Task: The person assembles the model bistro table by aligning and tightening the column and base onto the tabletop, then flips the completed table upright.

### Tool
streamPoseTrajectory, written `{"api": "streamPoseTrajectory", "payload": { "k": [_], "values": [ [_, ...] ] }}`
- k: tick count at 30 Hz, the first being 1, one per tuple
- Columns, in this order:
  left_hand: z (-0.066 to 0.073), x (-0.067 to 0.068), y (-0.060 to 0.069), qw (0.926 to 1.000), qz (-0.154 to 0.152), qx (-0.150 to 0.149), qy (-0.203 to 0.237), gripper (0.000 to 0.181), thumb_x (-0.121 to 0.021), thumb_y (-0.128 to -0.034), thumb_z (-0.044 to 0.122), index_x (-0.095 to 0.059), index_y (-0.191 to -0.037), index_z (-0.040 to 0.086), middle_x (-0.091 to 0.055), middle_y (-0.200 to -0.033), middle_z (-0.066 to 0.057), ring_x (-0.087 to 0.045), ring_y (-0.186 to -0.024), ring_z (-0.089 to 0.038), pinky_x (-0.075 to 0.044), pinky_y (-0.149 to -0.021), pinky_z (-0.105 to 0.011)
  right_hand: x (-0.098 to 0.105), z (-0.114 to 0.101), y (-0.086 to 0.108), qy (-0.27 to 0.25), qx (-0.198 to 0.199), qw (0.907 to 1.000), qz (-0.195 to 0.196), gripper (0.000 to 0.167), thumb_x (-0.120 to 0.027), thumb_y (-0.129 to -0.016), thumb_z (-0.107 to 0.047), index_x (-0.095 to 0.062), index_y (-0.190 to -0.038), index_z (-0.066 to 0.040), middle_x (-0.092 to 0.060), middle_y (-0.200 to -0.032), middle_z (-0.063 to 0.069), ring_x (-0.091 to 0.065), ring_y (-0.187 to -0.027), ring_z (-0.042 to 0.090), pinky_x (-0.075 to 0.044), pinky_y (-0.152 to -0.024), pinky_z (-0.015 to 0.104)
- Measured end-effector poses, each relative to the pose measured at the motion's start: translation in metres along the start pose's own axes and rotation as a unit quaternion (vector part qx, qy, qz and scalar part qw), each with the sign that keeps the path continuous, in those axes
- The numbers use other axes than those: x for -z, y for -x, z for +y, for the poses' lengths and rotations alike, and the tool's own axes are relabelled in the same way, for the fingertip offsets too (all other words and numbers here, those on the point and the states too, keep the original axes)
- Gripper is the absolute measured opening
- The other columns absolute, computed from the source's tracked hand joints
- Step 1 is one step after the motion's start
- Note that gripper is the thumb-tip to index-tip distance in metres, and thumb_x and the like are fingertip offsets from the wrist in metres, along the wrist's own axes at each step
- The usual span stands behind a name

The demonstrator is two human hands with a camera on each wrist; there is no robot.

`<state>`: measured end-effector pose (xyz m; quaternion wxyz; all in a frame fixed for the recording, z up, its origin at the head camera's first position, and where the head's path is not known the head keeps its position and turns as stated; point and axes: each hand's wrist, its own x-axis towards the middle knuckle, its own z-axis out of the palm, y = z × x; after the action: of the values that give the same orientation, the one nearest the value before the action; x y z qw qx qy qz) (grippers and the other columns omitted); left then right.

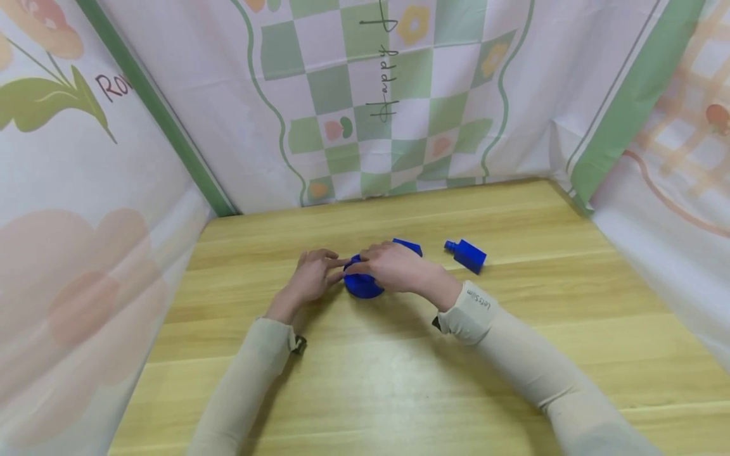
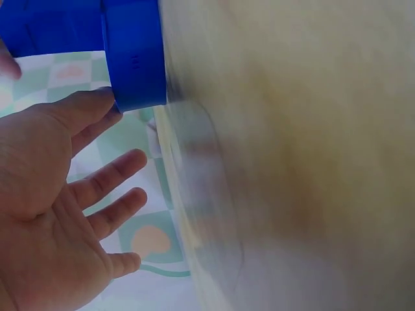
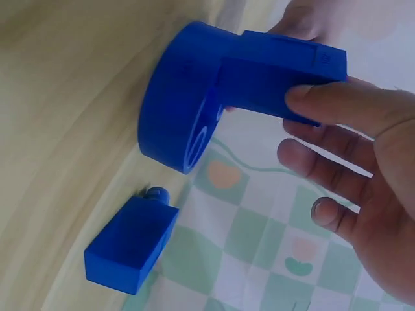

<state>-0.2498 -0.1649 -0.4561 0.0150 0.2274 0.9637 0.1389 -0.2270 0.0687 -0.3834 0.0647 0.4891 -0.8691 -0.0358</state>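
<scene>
Centrally on the desk point(image 1: 371, 392), the round base point(image 3: 172, 97) sits flat, probably light, stiff and slightly slippery; steady it at the rim. The left hand point(image 1: 310, 278) touches that rim with extended thumb and forefinger, other fingers spread. The right hand point(image 1: 396, 267) pinches the block point(image 3: 269, 84) upright on the base; hold its flat sides near the upper end. A loose block point(image 1: 470, 256) nearby exposes a narrow neck point(image 1: 450, 246), likely the most fragile part.

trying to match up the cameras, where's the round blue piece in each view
Head: round blue piece just below centre.
Left wrist: round blue piece at top, left of centre.
Right wrist: round blue piece in upper half, left of centre.
Shared landmark: green-and-white checked cloth.
</scene>
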Motion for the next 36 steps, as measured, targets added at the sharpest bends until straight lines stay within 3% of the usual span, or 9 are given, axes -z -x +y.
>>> {"api": "streamPoseTrajectory", "payload": {
  "k": [4, 11, 24, 36],
  "values": [
    [-0.0003, 0.0001, -0.0003, 1.0000, -0.001, 0.001, 0.007, 0.039, -0.056, -0.1015, 0.040, -0.061, -0.138, 0.027, -0.055, -0.144, -0.010, -0.046, -0.137, -0.035, -0.022, -0.119, -0.066, -0.0003, 0.0007, 0.0001, 0.004, 0.003, 1.0000, -0.005, 0.047, -0.076, -0.089, -0.023, -0.064, -0.134, -0.024, -0.071, -0.113, 0.005, -0.069, -0.101, 0.024, -0.057, -0.090, 0.042],
    [-0.0021, 0.0013, -0.0019, 0.9991, 0.002, -0.013, 0.041, 0.039, -0.056, -0.1023, 0.035, -0.061, -0.138, 0.019, -0.055, -0.140, -0.016, -0.048, -0.134, -0.037, -0.042, -0.113, -0.051, 0.0002, 0.0027, -0.0025, -0.009, -0.013, 0.9998, -0.011, 0.051, -0.078, -0.088, -0.031, -0.063, -0.135, -0.022, -0.070, -0.123, 0.006, -0.069, -0.108, 0.026, -0.057, -0.093, 0.044],
    [-0.0003, 0.0041, -0.0039, 0.9991, -0.001, -0.002, 0.043, 0.038, -0.057, -0.1020, 0.035, -0.063, -0.135, 0.018, -0.058, -0.138, -0.014, -0.049, -0.133, -0.036, -0.043, -0.111, -0.054, -0.0022, 0.0061, -0.0024, -0.019, -0.029, 0.9993, -0.008, 0.052, -0.078, -0.087, -0.035, -0.063, -0.135, -0.024, -0.069, -0.128, 0.006, -0.068, -0.112, 0.026, -0.057, -0.092, 0.046],
    [0.0026, -0.0018, 0.0032, 0.9993, -0.012, -0.006, 0.034, 0.043, -0.054, -0.1030, 0.037, -0.057, -0.142, 0.019, -0.057, -0.137, -0.015, -0.052, -0.130, -0.035, -0.045, -0.110, -0.051, -0.0060, 0.0049, 0.0008, -0.075, -0.030, 0.9963, -0.029, 0.057, -0.077, -0.089, -0.028, -0.057, -0.142, -0.020, -0.065, -0.133, 0.011, -0.063, -0.120, 0.029, -0.052, -0.102, 0.048]
  ]
}}
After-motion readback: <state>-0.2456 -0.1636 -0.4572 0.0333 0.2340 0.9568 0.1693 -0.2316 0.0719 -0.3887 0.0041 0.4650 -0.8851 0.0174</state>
